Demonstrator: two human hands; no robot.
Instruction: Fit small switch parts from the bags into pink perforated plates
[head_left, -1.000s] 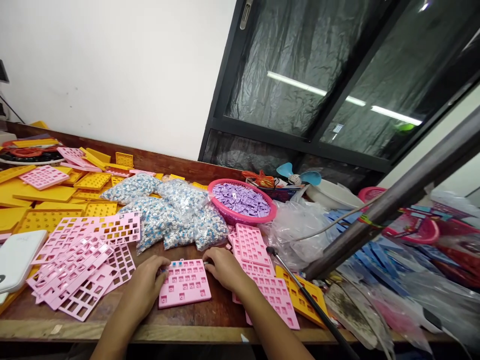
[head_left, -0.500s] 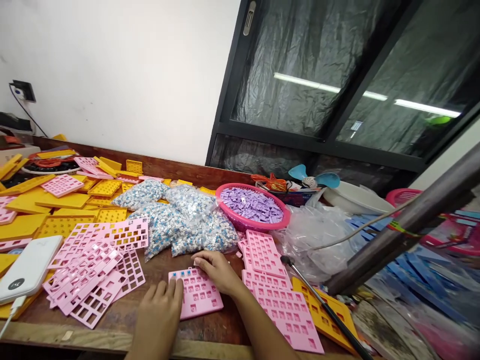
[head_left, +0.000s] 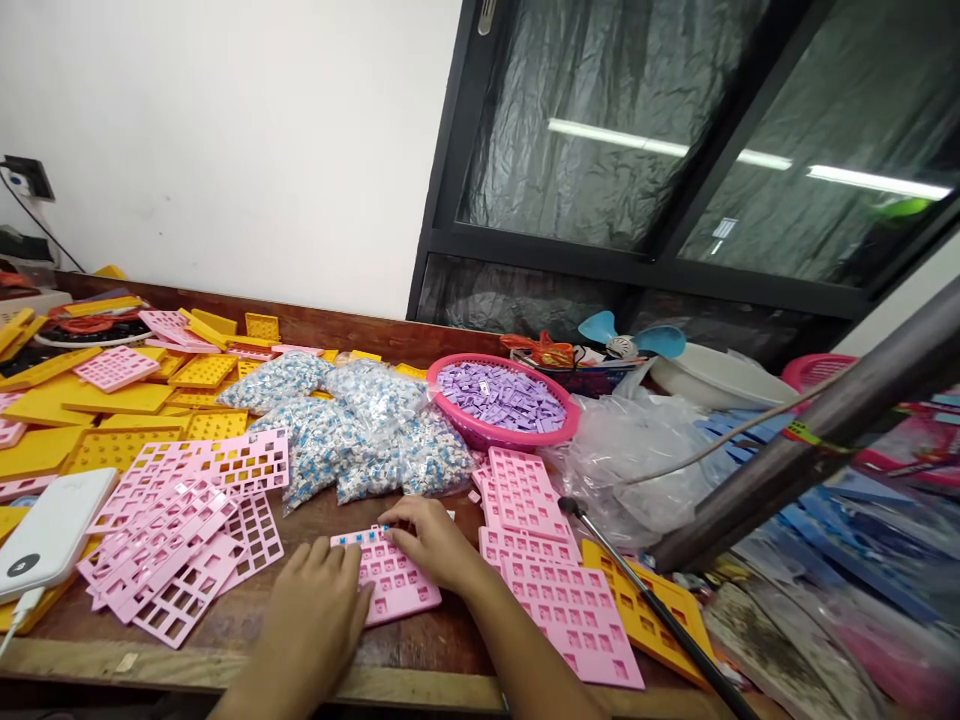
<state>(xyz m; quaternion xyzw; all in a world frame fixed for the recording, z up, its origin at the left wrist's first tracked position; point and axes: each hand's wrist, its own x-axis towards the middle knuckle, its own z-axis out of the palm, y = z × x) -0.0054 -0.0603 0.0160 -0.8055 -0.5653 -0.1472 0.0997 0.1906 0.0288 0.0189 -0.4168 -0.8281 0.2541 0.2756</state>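
Observation:
A pink keyboard panel (head_left: pixel 401 597) with rows of square holes lies flat near the table's front edge. Along its far row sit several small blue key switches (head_left: pixel 359 537). My left hand (head_left: pixel 319 595) covers the panel's left side, fingers bent over it and thumb along its surface. At the far edge, my right hand (head_left: pixel 424 540) has thumb and forefinger closed on a blue key switch (head_left: pixel 385 532) at the row's right end; the fingers partly hide it. Clear bags of blue-and-white switches (head_left: pixel 330 440) lie just beyond the hands.
Pink cut-out plates (head_left: pixel 172 545) and a white power bank (head_left: pixel 56 525) lie left, before piled yellow panels (head_left: pixel 112 395). A pink basket (head_left: pixel 450 420) holds purple pieces. Stacked pink panels (head_left: pixel 562 610), a black rod (head_left: pixel 660 620) and a slanting dark pole (head_left: pixel 810 425) stand right.
One more blue switch shows in the far row, and my right fingers have come down at its right end. My left hand stays on the panel. The view has shifted slightly.

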